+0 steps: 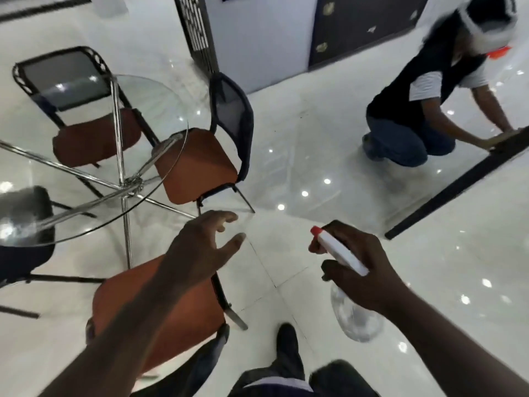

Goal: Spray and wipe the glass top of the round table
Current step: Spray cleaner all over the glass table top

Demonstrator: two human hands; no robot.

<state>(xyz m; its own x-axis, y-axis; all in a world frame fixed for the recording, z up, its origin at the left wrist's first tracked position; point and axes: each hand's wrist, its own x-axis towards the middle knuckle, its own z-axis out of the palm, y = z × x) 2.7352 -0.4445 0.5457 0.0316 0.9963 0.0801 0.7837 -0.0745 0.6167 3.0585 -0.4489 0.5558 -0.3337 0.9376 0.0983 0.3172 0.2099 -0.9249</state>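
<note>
At five o'clock, nearest the camera, the right hand has its grip closed around the neck of a spray bottle, held in the air above the floor. The bottle's long axis runs from its clear body at lower right up to the white head, and the red nozzle points toward ten o'clock, at the table. The forefinger curls in front of the trigger area; whether it presses cannot be told. The right forearm comes in from the four o'clock corner.

At seven o'clock the left forearm reaches up from the lower left corner over an orange chair seat. The left hand hangs in the air with its grip open, empty, fingers spread and slightly curled, fingertips aimed at two o'clock. A dark shoe stands on the floor at six o'clock.

Farther out, at nine to ten o'clock, the round glass top rests on crossed chrome legs; its near rim lies left of the left hand. Two more orange-seated chairs stand beyond it, seen partly through the glass.

At two o'clock, well apart, another person kneels on the glossy floor with hands on a dark-framed panel.
</note>
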